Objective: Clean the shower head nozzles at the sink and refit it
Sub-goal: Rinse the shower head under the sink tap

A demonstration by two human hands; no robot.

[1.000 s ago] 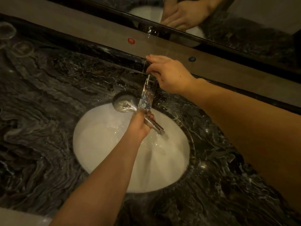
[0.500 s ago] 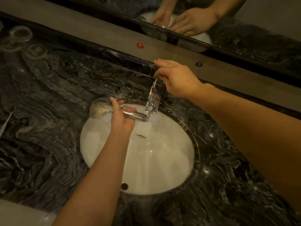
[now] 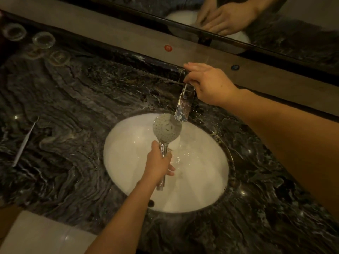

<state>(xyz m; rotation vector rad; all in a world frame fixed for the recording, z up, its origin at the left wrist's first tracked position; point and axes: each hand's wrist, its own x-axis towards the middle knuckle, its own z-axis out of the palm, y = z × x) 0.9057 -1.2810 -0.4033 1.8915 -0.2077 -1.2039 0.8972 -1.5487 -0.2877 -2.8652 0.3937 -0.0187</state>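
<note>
- The left hand (image 3: 159, 160) has its fingers curled round the chrome handle of the shower head (image 3: 167, 130), gripping it just below the round face; the handle's lower end sticks out beneath the hand.
- The shower head is held over the white sink (image 3: 128, 180), its nozzle face turned up toward the camera and its top edge right under the tip of the faucet (image 3: 184, 105).
- Water runs from the faucet past the right side of the shower head's face and splashes into the basin beside the left hand.
- The right hand (image 3: 207, 83) reaches to the back of the faucet; its fingers are bent over the top of the fitting where it meets the wall ledge, and the thumb lies along the side. Whether it grips a lever there or only rests on it cannot be told.
- The sink is sunk into a dark, veined stone desk (image 3: 73, 125), with a small dark overflow hole (image 3: 151, 203) in the near wall of the basin.
- On the desk to the left, well apart from the sink, lies a thin metal pick (image 3: 24, 143), angled with one end toward the back.
- At the far left corner stand several clear glasses (image 3: 44, 39), seen from above.
- A red dot (image 3: 168, 48) and a blue dot (image 3: 235, 67) sit on the ledge behind the faucet, one on each side.
- The mirror (image 3: 275, 24) above the ledge reflects the hands and part of the basin.
</note>
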